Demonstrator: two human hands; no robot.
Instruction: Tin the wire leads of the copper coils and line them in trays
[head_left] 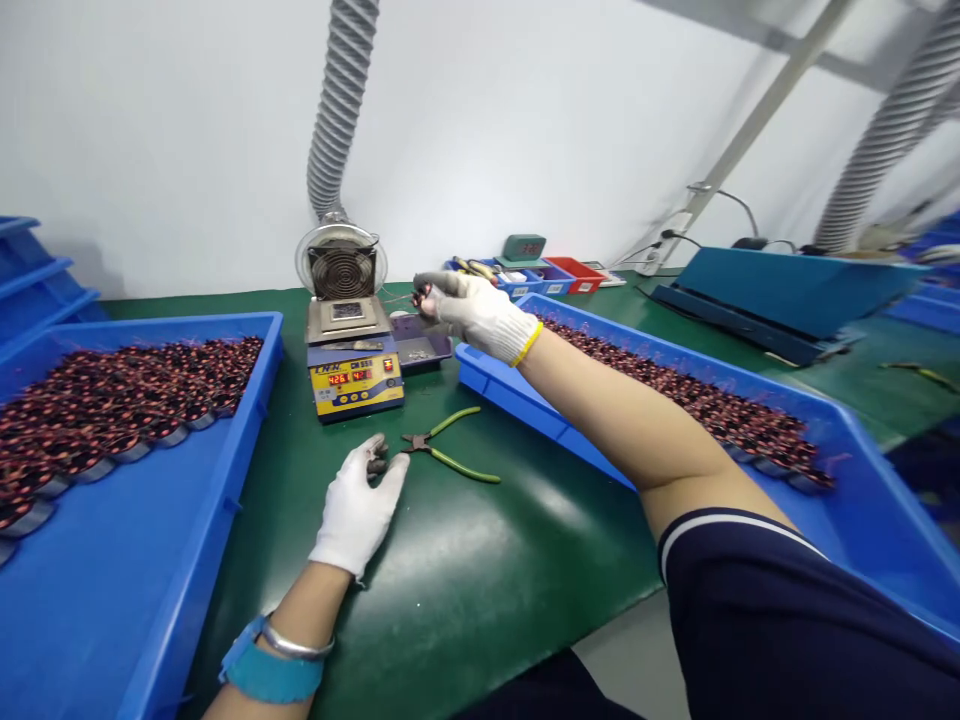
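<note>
My right hand (pixel 480 312), in a white glove with a yellow cuff, is raised over the near end of the right tray. Its fingers are closed on a small dark coil (pixel 424 297) with reddish wires, mostly hidden by the fingertips. My left hand (pixel 358 508), also gloved, rests low over the green table with thumb and fingers apart and nothing visible between them. Just right of its thumb lies a pair of pliers (pixel 426 442) with green handles, jaws toward the hand. Beyond it stands a solder pot (pixel 347 312) on a yellow-fronted controller (pixel 355 385) with lit red digits.
Blue trays hold many coils at the left (pixel 217 480) and right (pixel 555 425). A purple dish (pixel 439 350) stands beside the solder pot. A fan (pixel 343 270) and grey hose (pixel 341 100) rise behind it. Small bins (pixel 574 275), a clock (pixel 524 248) and a blue-green machine (pixel 787 295) stand farther back.
</note>
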